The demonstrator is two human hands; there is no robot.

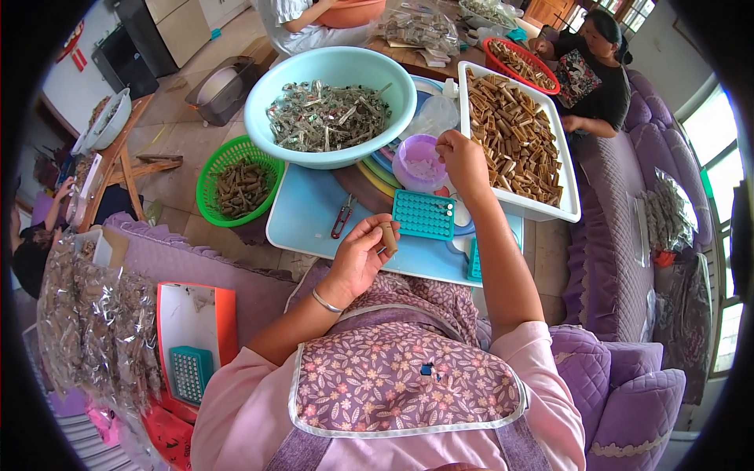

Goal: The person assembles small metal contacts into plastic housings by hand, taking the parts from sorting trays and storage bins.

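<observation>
My left hand (363, 255) is closed around a short brown tube-like piece (388, 238), held upright between thumb and fingers. My right hand (466, 163) reaches to the right rim of a small purple bowl (410, 174) with whitish bits inside. Its fingertips are pinched together; what they hold, if anything, is too small to make out. Between the hands lies a teal tray with rows of holes (416, 224), a few white pieces sitting at its right end. Red-handled snips (342, 218) rest on the blue table (302, 212), left of the tray.
A light blue basin (259, 129) of clear-wrapped pieces stands beyond the bowl. At right is a white tub (576, 206) of brown pieces; at left, a green basket (206, 188). A co-worker (598, 78) sits far right near a red basket (555, 85). Purple sofas (620, 228) flank me.
</observation>
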